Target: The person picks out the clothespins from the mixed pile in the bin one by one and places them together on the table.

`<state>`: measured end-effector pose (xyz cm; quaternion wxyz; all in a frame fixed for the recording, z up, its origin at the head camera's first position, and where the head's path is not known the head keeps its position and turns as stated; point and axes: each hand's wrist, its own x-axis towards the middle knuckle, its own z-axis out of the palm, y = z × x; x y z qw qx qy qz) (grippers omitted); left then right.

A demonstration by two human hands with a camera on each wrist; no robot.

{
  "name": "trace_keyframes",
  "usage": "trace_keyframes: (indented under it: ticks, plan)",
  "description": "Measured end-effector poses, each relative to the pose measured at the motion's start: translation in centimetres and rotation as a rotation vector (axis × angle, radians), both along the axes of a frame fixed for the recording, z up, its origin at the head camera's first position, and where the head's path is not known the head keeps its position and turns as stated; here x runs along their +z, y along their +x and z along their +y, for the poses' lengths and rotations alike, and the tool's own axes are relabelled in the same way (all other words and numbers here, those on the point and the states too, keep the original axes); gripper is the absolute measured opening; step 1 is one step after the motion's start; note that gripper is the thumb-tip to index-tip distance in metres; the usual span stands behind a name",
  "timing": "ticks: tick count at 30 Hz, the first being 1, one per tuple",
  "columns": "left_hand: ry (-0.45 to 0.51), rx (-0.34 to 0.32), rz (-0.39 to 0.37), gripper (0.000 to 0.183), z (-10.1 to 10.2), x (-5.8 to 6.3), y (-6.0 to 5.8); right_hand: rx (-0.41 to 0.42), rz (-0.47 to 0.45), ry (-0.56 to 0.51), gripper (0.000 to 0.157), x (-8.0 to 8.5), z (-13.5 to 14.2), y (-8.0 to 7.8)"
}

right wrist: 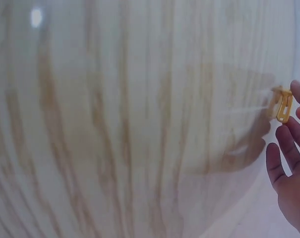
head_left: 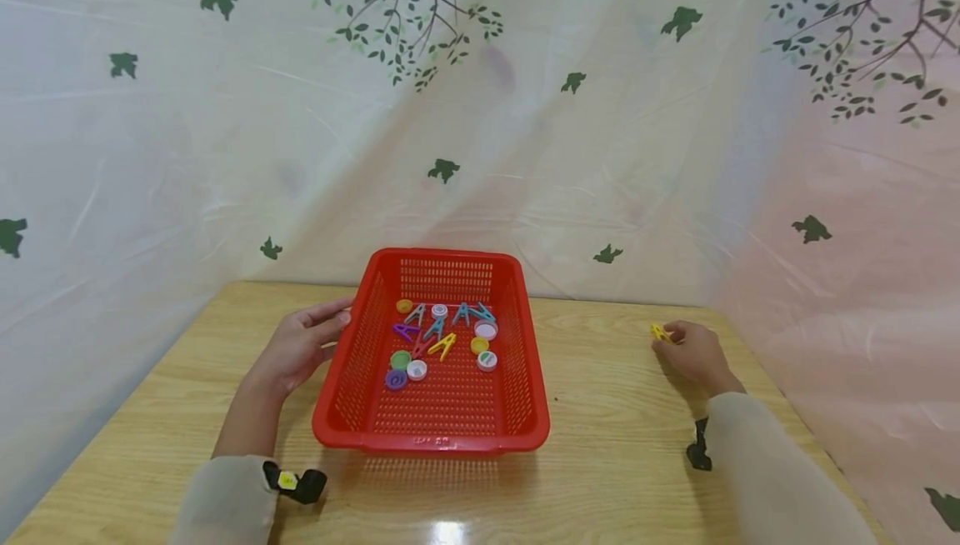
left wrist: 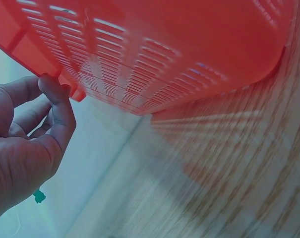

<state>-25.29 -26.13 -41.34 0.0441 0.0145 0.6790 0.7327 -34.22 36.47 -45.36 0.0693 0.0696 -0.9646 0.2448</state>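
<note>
A red plastic basket (head_left: 431, 443) stands on the table with clothespins and bottle caps scattered over its floor. My left hand (head_left: 300, 345) is at the basket's left side; in the left wrist view its thumb and fingers (left wrist: 55, 91) pinch the rim. Far to the right, my right hand (head_left: 697, 353) holds a yellow clothespin (head_left: 660, 333) between thumb and fingertips, at the tabletop. The right wrist view shows this clothespin (right wrist: 284, 105) close to its reflection, so whether it touches the wood I cannot tell.
The wood-grain table (head_left: 600, 420) runs back to a pale curtain (head_left: 510, 178) printed with leaves and branches. Inside the basket lie a yellow clothespin (head_left: 443, 346), a purple clothespin (head_left: 406, 331), a green cap (head_left: 401, 360) and several others. Both wrists carry small black cameras.
</note>
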Motion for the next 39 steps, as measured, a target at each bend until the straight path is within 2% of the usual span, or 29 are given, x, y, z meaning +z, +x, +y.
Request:
trace_keyframes:
  ticks: [9,18,26,32,39]
  plan:
    - [0.003,-0.003,0.001,0.056,0.0,0.0,0.0,0.035,0.015,0.041,0.046,1.6,0.0,0.3]
    - [-0.001,-0.007,0.004,0.057,0.0,0.0,-0.1,0.089,0.064,0.070,0.046,3.7,-0.8,-0.8]
    - [0.005,-0.008,-0.003,0.057,-0.1,0.0,-0.2,0.148,0.080,0.112,0.042,5.9,-3.5,-1.8]
    - [0.008,-0.011,-0.006,0.056,-0.1,0.0,-0.3,0.201,0.092,0.099,0.042,7.3,-6.0,-2.3]
    - [0.024,-0.011,-0.013,0.058,-0.1,-0.1,-0.4,0.248,0.064,0.096,0.043,8.6,-9.4,-2.8]
